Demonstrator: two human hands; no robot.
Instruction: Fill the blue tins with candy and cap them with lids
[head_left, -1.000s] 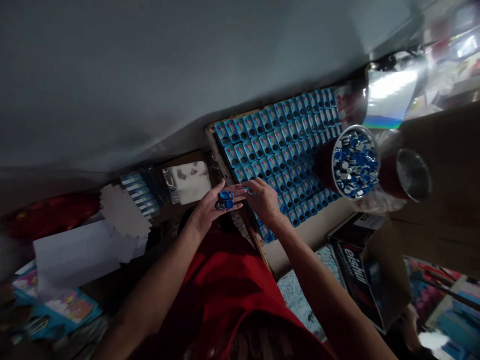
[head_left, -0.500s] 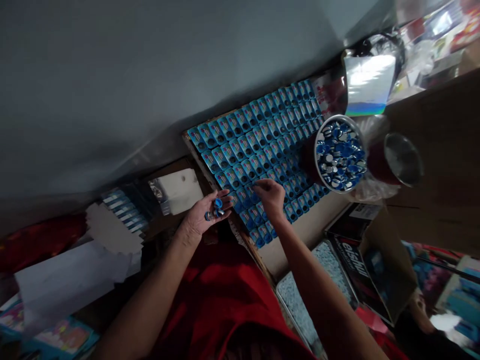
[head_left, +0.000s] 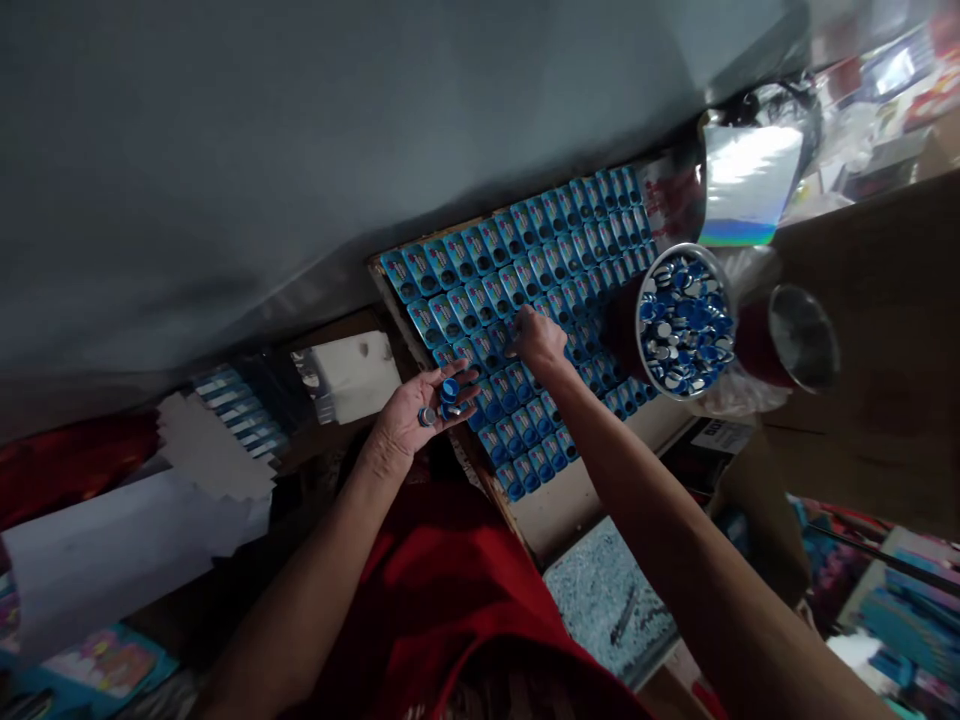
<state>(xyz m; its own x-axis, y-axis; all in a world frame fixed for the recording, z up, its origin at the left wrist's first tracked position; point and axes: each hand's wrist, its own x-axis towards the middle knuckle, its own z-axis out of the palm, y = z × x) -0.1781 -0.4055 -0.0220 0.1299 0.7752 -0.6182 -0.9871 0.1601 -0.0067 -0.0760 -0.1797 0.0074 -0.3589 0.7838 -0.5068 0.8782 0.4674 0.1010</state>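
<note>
Left hand (head_left: 416,410) cups blue caps (head_left: 447,392); right hand (head_left: 536,338), apparently clenched, presses tray (head_left: 551,500); tin (head_left: 684,320) holds caps.

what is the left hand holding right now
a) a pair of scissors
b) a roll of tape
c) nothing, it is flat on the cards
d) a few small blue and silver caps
d: the left hand is cupped palm up with a few small blue and silver caps lying in it, beside the rows of blue cards that the right hand touches.
</note>
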